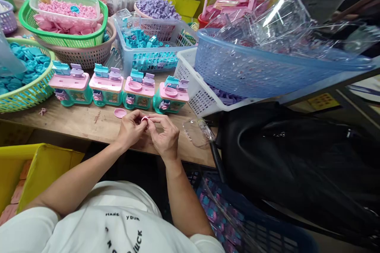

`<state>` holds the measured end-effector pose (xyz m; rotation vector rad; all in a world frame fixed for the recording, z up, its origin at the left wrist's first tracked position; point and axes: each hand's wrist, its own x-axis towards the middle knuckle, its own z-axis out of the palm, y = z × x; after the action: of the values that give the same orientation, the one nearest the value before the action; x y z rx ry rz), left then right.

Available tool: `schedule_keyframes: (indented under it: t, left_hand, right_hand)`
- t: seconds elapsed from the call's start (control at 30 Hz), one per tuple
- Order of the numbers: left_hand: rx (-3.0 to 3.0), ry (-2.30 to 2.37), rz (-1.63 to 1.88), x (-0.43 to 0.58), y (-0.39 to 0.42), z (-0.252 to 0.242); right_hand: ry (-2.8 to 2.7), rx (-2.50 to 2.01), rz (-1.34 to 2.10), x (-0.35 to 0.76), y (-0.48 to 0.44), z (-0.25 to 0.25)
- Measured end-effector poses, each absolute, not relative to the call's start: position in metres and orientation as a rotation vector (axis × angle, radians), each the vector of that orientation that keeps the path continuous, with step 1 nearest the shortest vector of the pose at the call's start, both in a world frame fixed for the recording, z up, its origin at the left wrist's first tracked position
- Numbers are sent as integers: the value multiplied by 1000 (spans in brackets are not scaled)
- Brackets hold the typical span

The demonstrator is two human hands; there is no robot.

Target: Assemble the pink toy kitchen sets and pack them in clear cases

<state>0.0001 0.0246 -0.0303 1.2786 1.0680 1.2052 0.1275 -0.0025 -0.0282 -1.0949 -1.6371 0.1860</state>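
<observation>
Both hands meet over the front of the wooden table. My left hand (pixel 132 127) and my right hand (pixel 164 132) are closed, pinching a small pink plastic piece (pixel 145 119) between their fingertips; most of it is hidden. A pink oval plastic dish (pixel 120 113) lies flat just beyond my left hand. Behind the hands stands a row of several pink and teal toy units, among them one at the right end (pixel 171 95) and one beside it (pixel 139 91). The two at the right carry a pink oval dish on top; the others show none in that spot.
Baskets crowd the table's back: a green one (pixel 68 39) with pink parts, a clear bin (pixel 151 57) of teal parts, a blue basket (pixel 237 67) of clear plastic covers. A clear plastic piece (pixel 198 132) lies right of my hands. A black bag (pixel 291 158) stands at the right.
</observation>
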Motion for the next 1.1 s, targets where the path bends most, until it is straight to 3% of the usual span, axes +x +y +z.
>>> schedule_keyframes:
  t: [0.43, 0.67, 0.87, 1.1]
  left_hand:
    - [2274, 1294, 1557, -6, 28, -43]
    - [2371, 1397, 1496, -16, 30, -45]
    - [2215, 1392, 1579, -32, 27, -47]
    - [2205, 1403, 1617, -43, 23, -52]
  right_hand:
    - [-1633, -1246, -65, 102, -10, -30]
    - [-1544, -1348, 29, 81, -4, -35]
    - [-1601, -1108, 217, 87, 0, -40]
    - [-1661, -1152, 69, 71, -1, -43]
